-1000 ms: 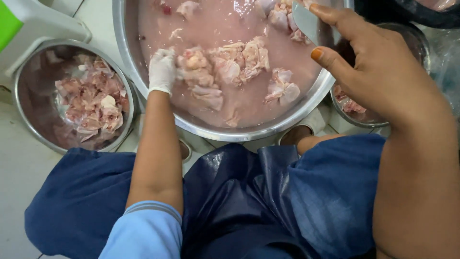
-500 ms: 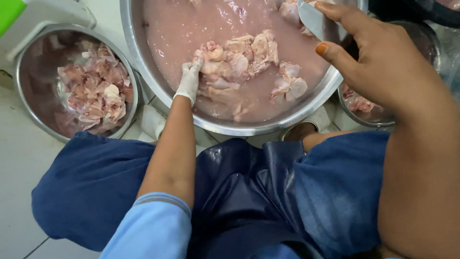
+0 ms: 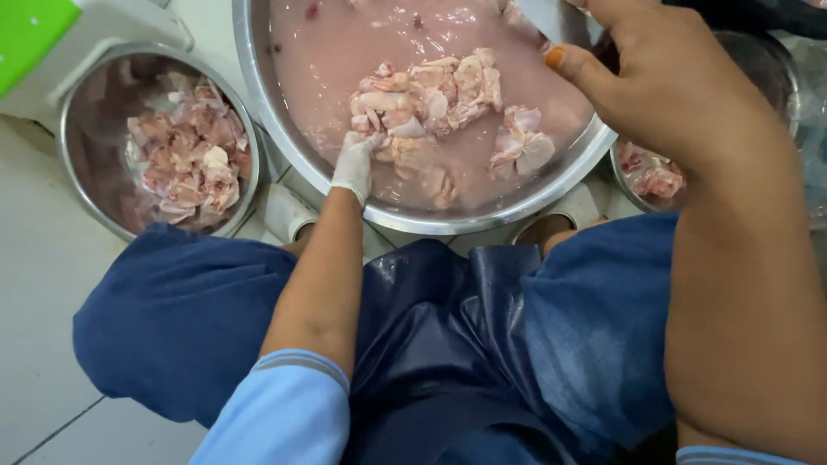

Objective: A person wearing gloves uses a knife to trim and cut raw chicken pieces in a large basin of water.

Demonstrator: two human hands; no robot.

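Note:
A large steel basin of pink water holds several raw chicken pieces. My left hand, in a white glove, reaches over the basin's near rim and its fingers touch the chicken pile at its left edge. My right hand, bare, is raised over the basin's right rim and is closed on a knife whose flat steel blade points up-left over the water. I sit with blue trousers and a dark blue apron below the basin.
A smaller steel bowl of cut chicken stands on the white tile floor at the left, beside a white-and-green object. Another steel bowl with meat scraps sits at the right, partly behind my right hand.
My left hand has stayed at the near rim and dipped further into the chicken pile. The right hand with the knife has kept its place over the right rim. The view shifted slightly.

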